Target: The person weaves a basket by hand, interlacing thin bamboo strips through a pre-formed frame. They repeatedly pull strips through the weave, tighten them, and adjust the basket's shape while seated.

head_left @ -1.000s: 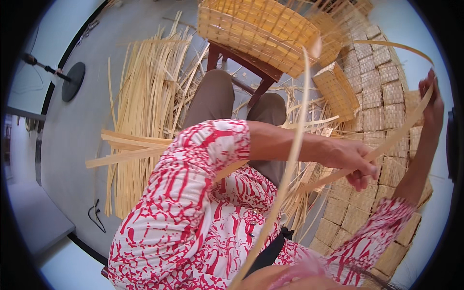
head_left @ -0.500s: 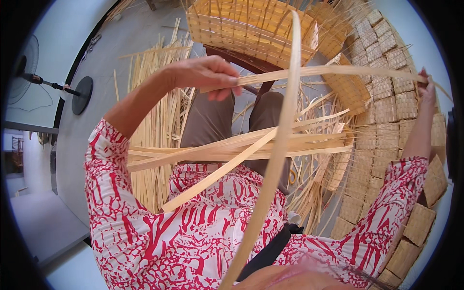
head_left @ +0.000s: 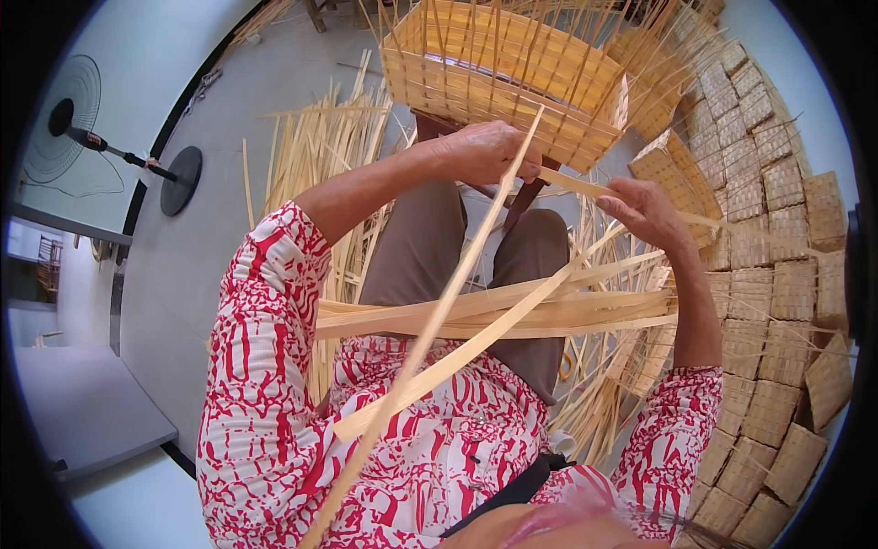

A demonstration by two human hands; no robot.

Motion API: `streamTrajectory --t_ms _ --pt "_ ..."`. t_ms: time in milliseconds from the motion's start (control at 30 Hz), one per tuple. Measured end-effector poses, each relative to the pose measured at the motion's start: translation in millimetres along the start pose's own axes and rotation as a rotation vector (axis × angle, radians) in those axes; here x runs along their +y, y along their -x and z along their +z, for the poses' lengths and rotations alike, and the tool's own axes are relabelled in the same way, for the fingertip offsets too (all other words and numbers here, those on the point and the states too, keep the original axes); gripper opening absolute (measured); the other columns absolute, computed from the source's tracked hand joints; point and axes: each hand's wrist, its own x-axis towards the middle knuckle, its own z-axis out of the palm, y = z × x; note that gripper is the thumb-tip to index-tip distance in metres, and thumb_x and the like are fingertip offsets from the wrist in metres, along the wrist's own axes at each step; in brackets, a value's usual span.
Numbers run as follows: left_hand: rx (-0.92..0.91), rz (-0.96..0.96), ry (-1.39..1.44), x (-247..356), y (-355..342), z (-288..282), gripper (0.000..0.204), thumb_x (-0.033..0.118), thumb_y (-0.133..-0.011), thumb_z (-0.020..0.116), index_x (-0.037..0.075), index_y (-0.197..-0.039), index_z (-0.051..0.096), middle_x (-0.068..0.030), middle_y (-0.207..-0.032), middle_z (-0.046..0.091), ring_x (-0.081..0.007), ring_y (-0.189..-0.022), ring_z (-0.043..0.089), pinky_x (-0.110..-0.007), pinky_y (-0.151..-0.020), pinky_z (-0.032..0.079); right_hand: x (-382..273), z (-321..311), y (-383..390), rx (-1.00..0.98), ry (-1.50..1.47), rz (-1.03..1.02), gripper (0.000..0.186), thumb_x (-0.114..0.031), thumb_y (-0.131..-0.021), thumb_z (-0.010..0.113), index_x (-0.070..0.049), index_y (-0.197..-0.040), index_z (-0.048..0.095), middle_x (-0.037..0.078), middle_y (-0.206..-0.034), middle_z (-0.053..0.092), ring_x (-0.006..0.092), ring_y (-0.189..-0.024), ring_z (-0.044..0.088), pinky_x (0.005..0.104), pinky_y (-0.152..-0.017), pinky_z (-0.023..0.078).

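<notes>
Two-handed hold: left hand [head_left: 494, 151] closed on a flat bamboo strip [head_left: 574, 182]; right hand [head_left: 646, 212] pinching the same strip, fingers partly curled.
Strip position: running between both hands, near the knees [head_left: 538, 240].
Loose splints [head_left: 594, 306]: laid crosswise over the lap.
Stool [head_left: 526, 199]: red-brown, beneath a woven basket [head_left: 476, 87].
Right side: rows of rectangular woven pieces [head_left: 773, 403].

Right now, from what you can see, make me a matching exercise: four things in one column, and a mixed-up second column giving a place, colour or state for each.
Things:
1. Fan
2. Shirt
3. Left hand
4. Big basket

Matches:
A. red and white
B. beyond the knees
C. gripping a strip
D. standing at the picture's far left

Pairs: 1-D, 2-A, 3-C, 4-B.
</notes>
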Motion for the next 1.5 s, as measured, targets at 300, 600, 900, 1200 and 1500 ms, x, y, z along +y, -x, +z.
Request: streamTrajectory --t_ms 300,600,900,1200,1500 --pt "0.715 -0.028 -0.183 -53 -45 -17 0.081 0.043 -0.083 0.083 -0.003 -0.138 0.047 -0.0170 -0.103 0.073 -0.0279 -0.096 0.071 -0.035 -0.081 0.058 47 14 -1 0.118 -0.167 0.051 0.022 -0.022 -0.101 0.064 -0.002 -0.092 0.065 0.002 -0.067 0.057 0.0097 -0.062 0.055 0.0290 -0.059 0.047" --pt "0.741 -0.162 0.151 -28 -63 -57 0.049 0.052 -0.082 0.081 0.006 -0.076 0.067 -0.0015 -0.064 0.062 -0.0068 -0.061 0.057 -0.027 -0.051 0.045 64 26 -24 0.416 0.155 -0.131 0.016 -0.016 -0.095 0.066 -0.001 -0.100 0.067 0.016 -0.101 0.068 0.0358 -0.090 0.065 0.0398 -0.077 0.052" --pt "0.520 -0.049 0.093 -22 -66 -61 0.070 0.058 -0.085 0.076 0.008 -0.132 0.062 -0.0153 -0.114 0.071 -0.0198 -0.092 0.073 -0.032 -0.073 0.057 55 35 -45 0.429 0.026 -0.194 0.017 -0.019 -0.093 0.067 -0.003 -0.098 0.069 0.017 -0.110 0.069 0.0389 -0.097 0.065 0.0441 -0.083 0.052" --pt "0.226 0.088 0.259 5 -75 -91 0.052 0.033 -0.083 0.084 0.002 -0.119 0.064 -0.0069 -0.088 0.067 -0.0140 -0.079 0.061 -0.031 -0.070 0.050 36 33 -45 0.388 0.069 -0.131 0.016 -0.017 -0.093 0.066 -0.003 -0.100 0.068 0.018 -0.101 0.067 0.0395 -0.093 0.064 0.0454 -0.079 0.050" --pt "0.073 0.086 -0.022 30 -92 -70 0.068 0.043 -0.090 0.073 0.011 -0.146 0.051 -0.0168 -0.114 0.071 -0.0236 -0.086 0.073 -0.038 -0.082 0.057 19 47 -50 0.395 0.080 -0.135 0.014 -0.017 -0.094 0.065 -0.004 -0.099 0.068 0.017 -0.092 0.066 0.0402 -0.087 0.064 0.0464 -0.075 0.050"
